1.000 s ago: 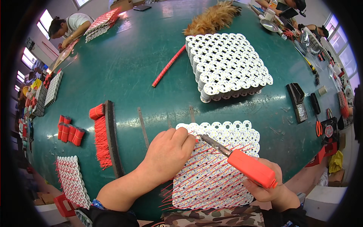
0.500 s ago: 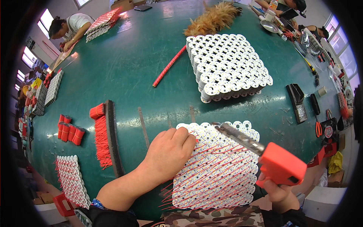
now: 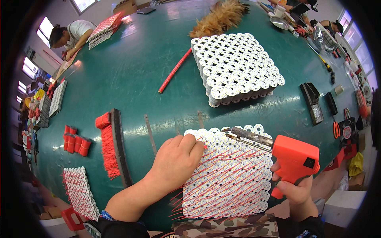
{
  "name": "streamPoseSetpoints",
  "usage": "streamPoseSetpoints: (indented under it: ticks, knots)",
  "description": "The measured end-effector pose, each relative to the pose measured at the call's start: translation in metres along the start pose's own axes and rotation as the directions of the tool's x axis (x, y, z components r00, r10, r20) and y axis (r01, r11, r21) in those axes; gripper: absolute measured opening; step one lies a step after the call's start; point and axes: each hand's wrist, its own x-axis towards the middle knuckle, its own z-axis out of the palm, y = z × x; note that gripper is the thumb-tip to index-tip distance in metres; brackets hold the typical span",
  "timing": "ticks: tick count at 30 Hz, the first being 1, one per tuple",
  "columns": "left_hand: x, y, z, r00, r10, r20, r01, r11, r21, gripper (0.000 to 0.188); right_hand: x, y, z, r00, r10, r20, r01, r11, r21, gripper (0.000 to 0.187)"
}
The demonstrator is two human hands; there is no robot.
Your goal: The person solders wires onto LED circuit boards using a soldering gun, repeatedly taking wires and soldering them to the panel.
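Far left: a co-worker (image 3: 77, 35) bends over the table edge. Red bundles (image 3: 77, 145) lie grouped on the green table (image 3: 131, 79); nearer the front edge, a small board (image 3: 82, 184) of white discs carries red wires. Next, loose red wires (image 3: 109, 150) lie against a dark, slightly bowed bar (image 3: 120, 146).

Left hand (image 3: 178, 156): fingers curled, set on the upper left part of the main board (image 3: 262, 144). Fingertips hidden; cannot tell what, if anything, they pinch. Red stick (image 3: 174, 72) lies slantwise beyond this hand.

Main board: flat on the table, directly before the person, joined white discs, many red wires slanting across it. Beyond it, a stack (image 3: 238, 67) of similar boards; a brown feather duster (image 3: 220, 19) behind that.

Right hand (image 3: 297, 193): wrapped round the handle of a red soldering gun (image 3: 295, 152), barrel pointing left, tip over the board's far edge. Contact there: cannot tell.

Far right: black holder (image 3: 312, 104), then orange-handled scissors (image 3: 336, 129).
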Motion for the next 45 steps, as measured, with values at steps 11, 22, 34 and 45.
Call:
streamPoseSetpoints:
  ticks: [11,22,34,45]
  knots:
    - [0.001,0.003,-0.003,0.999,-0.036,0.028,0.036,0.999,-0.014,0.019,-0.001,0.006,0.002,0.998,-0.057,0.012,0.056,0.994,0.094,0.049]
    - [0.009,0.005,-0.016,0.994,-0.051,-0.096,0.053,0.998,0.02,0.022,-0.002,0.009,-0.005,0.998,-0.063,0.014,0.063,0.998,0.014,0.037]
    - [0.028,0.005,0.002,0.995,0.084,-0.06,-0.081,0.995,0.054,0.018,0.012,0.023,-0.012,0.952,-0.206,0.228,0.27,0.915,-0.3,0.055]
    - [0.027,0.005,0.006,0.996,0.067,-0.064,-0.063,0.997,0.051,0.013,0.021,0.025,-0.003,0.928,-0.241,0.283,0.332,0.881,-0.338,0.055]
